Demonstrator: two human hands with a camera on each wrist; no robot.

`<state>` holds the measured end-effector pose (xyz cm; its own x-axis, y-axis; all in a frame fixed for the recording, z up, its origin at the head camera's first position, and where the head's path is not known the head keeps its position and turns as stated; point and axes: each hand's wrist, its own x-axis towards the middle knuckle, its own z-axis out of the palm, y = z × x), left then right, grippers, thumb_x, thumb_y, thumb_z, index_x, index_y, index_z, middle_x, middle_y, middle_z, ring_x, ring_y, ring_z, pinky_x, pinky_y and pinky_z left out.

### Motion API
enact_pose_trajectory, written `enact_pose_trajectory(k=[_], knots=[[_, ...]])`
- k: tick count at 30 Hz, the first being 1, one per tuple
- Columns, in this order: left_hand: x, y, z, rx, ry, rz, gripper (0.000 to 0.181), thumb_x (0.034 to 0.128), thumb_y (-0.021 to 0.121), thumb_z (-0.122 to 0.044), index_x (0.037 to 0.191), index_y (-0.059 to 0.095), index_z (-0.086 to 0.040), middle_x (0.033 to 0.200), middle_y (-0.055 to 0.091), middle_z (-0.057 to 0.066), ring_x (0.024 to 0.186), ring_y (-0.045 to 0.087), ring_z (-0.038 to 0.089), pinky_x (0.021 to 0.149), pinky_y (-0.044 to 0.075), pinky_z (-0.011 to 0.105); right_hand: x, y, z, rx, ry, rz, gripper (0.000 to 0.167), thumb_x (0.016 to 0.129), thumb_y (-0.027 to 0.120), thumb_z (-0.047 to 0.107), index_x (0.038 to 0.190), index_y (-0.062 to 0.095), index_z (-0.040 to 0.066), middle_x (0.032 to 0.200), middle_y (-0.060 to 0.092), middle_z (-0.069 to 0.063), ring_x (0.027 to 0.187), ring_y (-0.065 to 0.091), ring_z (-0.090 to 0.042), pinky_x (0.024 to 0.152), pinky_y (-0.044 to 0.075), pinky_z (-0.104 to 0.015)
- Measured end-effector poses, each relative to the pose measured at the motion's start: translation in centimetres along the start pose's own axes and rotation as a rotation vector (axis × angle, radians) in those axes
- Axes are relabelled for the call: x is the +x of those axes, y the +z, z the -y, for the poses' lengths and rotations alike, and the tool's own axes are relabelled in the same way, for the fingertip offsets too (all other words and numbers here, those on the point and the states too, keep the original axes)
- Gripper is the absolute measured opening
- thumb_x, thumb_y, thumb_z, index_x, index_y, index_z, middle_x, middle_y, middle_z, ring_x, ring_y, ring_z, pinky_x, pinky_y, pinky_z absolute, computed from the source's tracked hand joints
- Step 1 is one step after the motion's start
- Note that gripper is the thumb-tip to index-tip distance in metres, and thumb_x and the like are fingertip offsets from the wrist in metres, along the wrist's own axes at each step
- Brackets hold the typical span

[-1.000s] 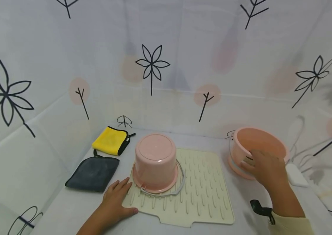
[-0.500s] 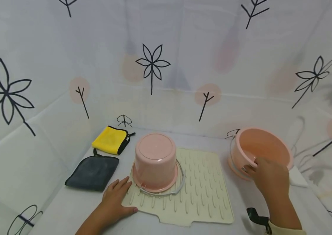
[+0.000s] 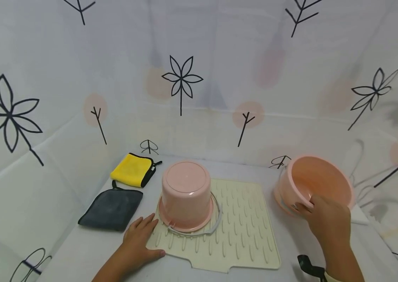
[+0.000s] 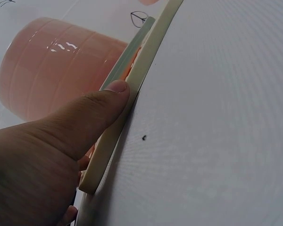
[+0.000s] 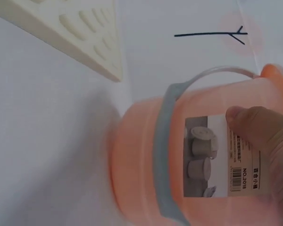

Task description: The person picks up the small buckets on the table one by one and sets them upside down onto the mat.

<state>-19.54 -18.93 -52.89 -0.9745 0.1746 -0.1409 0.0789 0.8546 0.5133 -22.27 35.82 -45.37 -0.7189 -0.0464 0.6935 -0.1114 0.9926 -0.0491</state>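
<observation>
A pink bucket [image 3: 186, 196] stands upside down on a cream ridged mat [image 3: 245, 227], its grey handle lying around the rim. My left hand [image 3: 139, 244] rests at the mat's front left corner with fingers spread; in the left wrist view its thumb lies against the edge of the mat [image 4: 106, 155]. At the right, my right hand [image 3: 327, 219] grips the near rim of a second pink bucket [image 3: 290, 188], which tilts with its mouth toward me. The right wrist view shows the thumb of that hand [image 5: 269, 136] over a printed label [image 5: 207, 160] on the bucket's side.
A folded yellow cloth [image 3: 132, 170] and a dark grey cloth [image 3: 112, 207] lie left of the mat. Behind the right bucket a white thing [image 3: 359, 216] shows partly. Patterned white sheeting [image 3: 213, 133] rises behind and at both sides.
The right bucket has tipped further toward me and shifted slightly right, with my right hand moving along on its rim. My left hand and the upside-down bucket have stayed in place.
</observation>
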Motion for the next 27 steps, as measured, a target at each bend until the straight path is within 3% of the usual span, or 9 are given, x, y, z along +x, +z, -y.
enact_pose_trajectory(k=[3,12,16,18,20,24,27], knots=[[0.0,0.0,0.0,-0.003,-0.003,0.003,0.108,0.0676,0.090,-0.067,0.155,0.052,-0.015,0.167,0.038,0.008,0.153,0.025,0.049,0.115,0.021,0.080,-0.2,0.3,-0.1,0.010,-0.014,-0.022,0.077,0.087,0.028,0.087,0.058,0.036,0.016,0.051,0.029,0.002,0.046,0.027,-0.016,0.048,0.017,-0.033],[0.3,0.2,0.1,-0.011,-0.006,0.005,0.109,0.0671,0.089,-0.069,0.155,0.052,-0.016,0.168,0.037,0.007,0.153,0.024,0.048,0.115,0.021,0.080,-0.5,0.6,0.7,0.075,-0.080,-0.138,0.075,0.091,0.032,0.087,0.060,0.030,0.018,0.055,0.024,0.005,0.048,0.020,-0.013,0.049,0.013,-0.031],[0.2,0.2,0.1,-0.010,-0.015,0.010,0.110,0.0670,0.089,-0.069,0.155,0.051,-0.016,0.168,0.037,0.007,0.153,0.024,0.048,0.115,0.021,0.080,-0.7,0.2,1.2,0.082,-0.076,-0.141,0.076,0.091,0.030,0.087,0.060,0.030,0.017,0.054,0.025,0.004,0.049,0.021,-0.013,0.049,0.014,-0.030],[0.2,0.2,0.0,-0.008,-0.019,0.010,0.110,0.0669,0.089,-0.070,0.155,0.051,-0.016,0.168,0.037,0.006,0.153,0.024,0.048,0.115,0.021,0.080,-0.8,0.0,1.5,0.097,-0.045,-0.110,0.074,0.090,0.037,0.084,0.060,0.032,0.017,0.054,0.028,0.004,0.049,0.023,-0.013,0.049,0.015,-0.030],[0.2,0.1,0.0,-0.007,-0.016,0.009,0.110,0.0670,0.089,-0.069,0.155,0.051,-0.016,0.168,0.037,0.007,0.153,0.024,0.048,0.115,0.021,0.080,-1.0,-0.3,1.7,0.113,-0.015,-0.078,0.070,0.089,0.056,0.076,0.061,0.034,0.016,0.055,0.030,0.002,0.050,0.024,-0.014,0.048,0.017,-0.030],[0.2,0.1,-0.1,-0.003,-0.015,0.007,0.110,0.0667,0.089,-0.070,0.155,0.051,-0.016,0.168,0.037,0.007,0.153,0.024,0.048,0.115,0.021,0.079,-1.6,-0.8,2.4,0.174,0.095,-0.020,0.062,0.079,0.089,0.042,0.062,0.037,0.014,0.056,0.032,0.002,0.050,0.027,-0.013,0.047,0.021,-0.028],[0.1,0.1,0.0,0.004,-0.010,0.006,0.109,0.0669,0.088,-0.070,0.155,0.052,-0.016,0.168,0.037,0.007,0.153,0.025,0.048,0.115,0.022,0.079,-1.9,-1.0,3.2,0.222,0.202,0.008,0.061,0.076,0.094,0.031,0.062,0.038,0.013,0.056,0.032,0.002,0.050,0.029,-0.013,0.045,0.023,-0.028]])
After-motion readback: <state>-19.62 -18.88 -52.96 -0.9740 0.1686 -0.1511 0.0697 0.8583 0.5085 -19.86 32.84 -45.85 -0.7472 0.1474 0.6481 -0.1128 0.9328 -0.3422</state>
